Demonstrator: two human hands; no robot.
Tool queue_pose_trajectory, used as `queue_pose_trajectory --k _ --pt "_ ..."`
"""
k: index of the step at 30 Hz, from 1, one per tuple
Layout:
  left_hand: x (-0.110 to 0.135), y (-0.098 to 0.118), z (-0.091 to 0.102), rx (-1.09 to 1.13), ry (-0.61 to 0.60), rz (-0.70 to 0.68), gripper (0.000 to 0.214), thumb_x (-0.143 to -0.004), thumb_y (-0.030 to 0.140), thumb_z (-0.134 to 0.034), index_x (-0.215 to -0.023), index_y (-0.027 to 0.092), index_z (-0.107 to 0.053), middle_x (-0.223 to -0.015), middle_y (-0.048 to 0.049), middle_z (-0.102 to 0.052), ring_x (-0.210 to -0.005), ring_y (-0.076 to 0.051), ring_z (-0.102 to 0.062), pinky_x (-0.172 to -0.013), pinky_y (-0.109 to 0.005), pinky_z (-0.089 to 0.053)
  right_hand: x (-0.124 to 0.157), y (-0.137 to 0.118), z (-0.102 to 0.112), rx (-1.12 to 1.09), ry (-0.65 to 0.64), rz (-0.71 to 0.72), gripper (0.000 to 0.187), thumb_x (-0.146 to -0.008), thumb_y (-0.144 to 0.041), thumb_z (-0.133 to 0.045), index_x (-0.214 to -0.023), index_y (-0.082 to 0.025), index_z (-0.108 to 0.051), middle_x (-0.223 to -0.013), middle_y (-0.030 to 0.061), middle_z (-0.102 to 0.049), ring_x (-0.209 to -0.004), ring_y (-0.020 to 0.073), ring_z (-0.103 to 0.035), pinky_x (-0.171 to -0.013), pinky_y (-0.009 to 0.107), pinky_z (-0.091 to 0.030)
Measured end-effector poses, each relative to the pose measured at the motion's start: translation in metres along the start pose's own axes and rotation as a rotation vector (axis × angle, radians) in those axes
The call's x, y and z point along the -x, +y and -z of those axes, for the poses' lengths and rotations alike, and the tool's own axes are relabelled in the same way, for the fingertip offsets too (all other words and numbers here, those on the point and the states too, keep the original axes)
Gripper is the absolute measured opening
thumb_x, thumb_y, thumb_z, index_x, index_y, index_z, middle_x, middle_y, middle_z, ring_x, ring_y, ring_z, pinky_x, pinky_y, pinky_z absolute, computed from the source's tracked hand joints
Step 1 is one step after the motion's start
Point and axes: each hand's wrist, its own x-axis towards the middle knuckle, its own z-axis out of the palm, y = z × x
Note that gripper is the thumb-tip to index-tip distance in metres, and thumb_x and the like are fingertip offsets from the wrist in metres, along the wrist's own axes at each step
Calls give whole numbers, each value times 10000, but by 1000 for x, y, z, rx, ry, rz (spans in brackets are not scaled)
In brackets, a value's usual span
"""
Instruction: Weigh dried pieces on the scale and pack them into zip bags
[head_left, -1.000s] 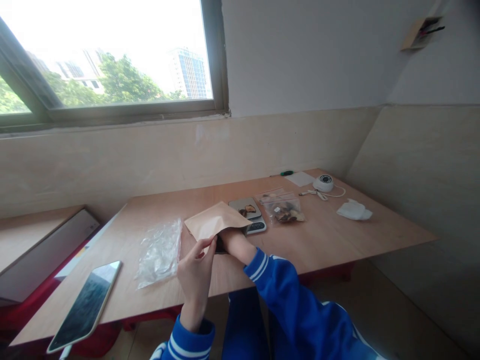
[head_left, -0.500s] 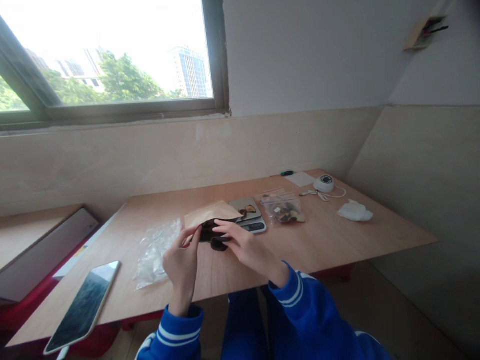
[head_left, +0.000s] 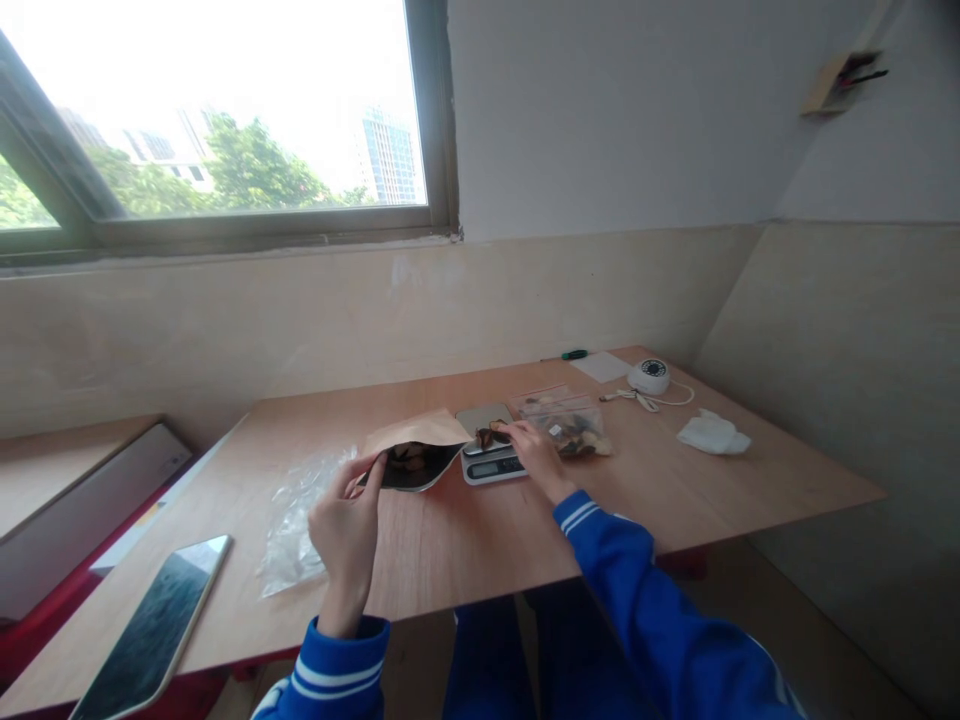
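My right hand [head_left: 534,450] had crossed from pouch [head_left: 420,440] to scale [head_left: 491,465], pinching a dried piece [head_left: 496,433]; my left hand [head_left: 346,520] held the pouch open and tilted, so its contents might have spilled.

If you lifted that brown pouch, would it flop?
Probably floppy: the pouch bends where the left hand lifts its mouth. Likely light: thin paper, with some dried pieces inside. Lying flat, it shouldn't roll, but pieces might spill.
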Motion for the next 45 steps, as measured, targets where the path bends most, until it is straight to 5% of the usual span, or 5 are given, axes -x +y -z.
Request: queue_pose_trajectory --k 18,24,29,35,45 --pt "6 -4 -2 29 -26 26 318 -745 529 -596 -882 266 -710 -821 -15 -735 -827 -229 -688 -773 -342 -517 22 18 -10 -12 -136 252 479 -890 -66 -317 -1334 -139 -481 -1375 117 -497 -1336 190 -377 -1075 426 -399" --pt "9 -4 -1 37 -31 7 309 -746 513 -594 -883 262 -712 -833 -12 -739 -814 -227 -690 -730 -329 -533 12 12 -10 32 -203 156 406 -938 -212 -375 -1320 -144 -494 -1402 143 -458 -1346 223 -360 -1088 479 -340" --pt "11 -2 0 15 -51 3 300 -759 510 -580 -888 271 -708 -858 -7 -740 -793 -223 -694 -711 -324 -531 5 -32 20 -47 -78 186 377 -903 -122 -360 -1224 -150 -556 -1328 141 -531 -1275 227 -447 -1040 474 -389" --pt "15 -1 -5 26 -95 -30 281 -772 498 -577 -889 277 -705 -856 2 -741 -819 -214 -696 -689 -287 -516 20 -120 53 -282 4 496 294 -859 -55 -375 -1006 -140 -615 -966 101 -650 -948 188 -588 -850 336 -517" --pt "39 -15 -16 -35 -58 -108 253 -781 474 -597 -879 280 -725 -828 15 -744 -693 -175 -688 -603 -247 -494 15 -140 5 68 -346 244 373 -843 -50 -443 -1203 -25 -541 -1155 197 -616 -1081 277 -570 -941 409 -479"
